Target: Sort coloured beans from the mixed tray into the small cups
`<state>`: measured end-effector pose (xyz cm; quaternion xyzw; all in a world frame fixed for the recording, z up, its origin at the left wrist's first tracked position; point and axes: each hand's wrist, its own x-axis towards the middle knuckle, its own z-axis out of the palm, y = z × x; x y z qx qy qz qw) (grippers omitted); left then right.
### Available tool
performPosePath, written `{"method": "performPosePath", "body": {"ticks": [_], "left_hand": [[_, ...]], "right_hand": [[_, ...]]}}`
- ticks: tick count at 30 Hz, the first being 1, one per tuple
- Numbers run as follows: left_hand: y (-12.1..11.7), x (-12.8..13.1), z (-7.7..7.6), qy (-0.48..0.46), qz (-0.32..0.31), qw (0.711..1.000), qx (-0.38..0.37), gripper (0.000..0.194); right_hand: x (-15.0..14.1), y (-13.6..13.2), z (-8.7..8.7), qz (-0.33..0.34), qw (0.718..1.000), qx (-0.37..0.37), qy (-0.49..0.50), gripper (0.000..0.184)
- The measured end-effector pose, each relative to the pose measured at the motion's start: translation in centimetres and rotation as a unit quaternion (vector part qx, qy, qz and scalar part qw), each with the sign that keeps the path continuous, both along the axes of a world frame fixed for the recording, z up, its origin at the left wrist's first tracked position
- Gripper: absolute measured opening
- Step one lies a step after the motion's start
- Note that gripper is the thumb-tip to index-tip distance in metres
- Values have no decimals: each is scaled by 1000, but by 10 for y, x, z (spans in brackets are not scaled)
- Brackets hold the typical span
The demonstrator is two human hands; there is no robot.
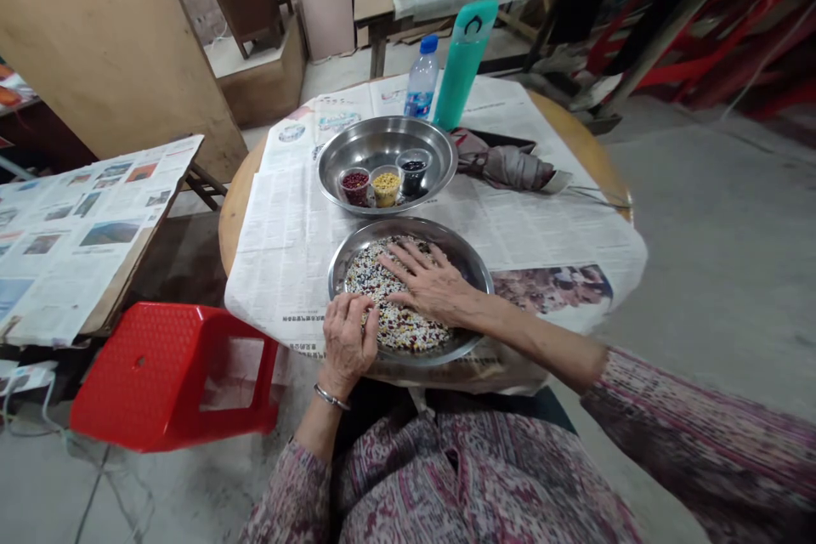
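Note:
My right hand lies flat with fingers spread on a layer of mixed beans and white grains. These fill the bottom of the near steel basin. My left hand, with a bracelet at the wrist, is curled over the near-left rim of that basin. Behind it stands a second steel basin. Inside are three clear cups: one of dark red beans, one of yellow beans and one of black beans.
Newspaper covers the round table. At its back stand a water bottle and a teal bottle; a folded umbrella lies to the right. A red stool and a newspaper-covered side table are at left.

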<state>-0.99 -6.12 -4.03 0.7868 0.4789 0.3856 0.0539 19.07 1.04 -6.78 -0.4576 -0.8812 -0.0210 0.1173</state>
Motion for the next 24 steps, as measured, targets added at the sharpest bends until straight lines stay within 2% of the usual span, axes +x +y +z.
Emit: {"method": "performPosePath", "body": {"ticks": [2, 4, 10, 13, 15, 17, 20, 24], "left_hand": [[0, 0, 0, 4, 0, 1000, 1, 15], [1, 0, 0, 7, 1, 1000, -1, 16], [2, -1, -1, 15, 3, 1000, -7, 18], [1, -1, -2, 20, 6, 1000, 0, 19], [1, -1, -2, 20, 8, 1000, -2, 18], [1, -1, -3, 19, 10, 1000, -7, 18], [1, -1, -3, 22, 12, 1000, -13, 20], [1, -2, -3, 35, 16, 999, -18, 20]], "right_hand": [[4, -4, -3, -25, 1000, -5, 2, 72], [2, -12, -4, -16, 1000, -9, 4, 74], [-25, -31, -1, 102, 994, -14, 30, 70], [-36, -25, 3, 156, 987, -11, 31, 61], [-39, -13, 6, 169, 985, -6, 27, 56], [-36, 0, 7, 151, 988, 3, 28, 55], [-25, 15, 4, 84, 996, 10, 27, 58], [-6, 9, -1, 4, 1000, 9, 25, 65]]}}
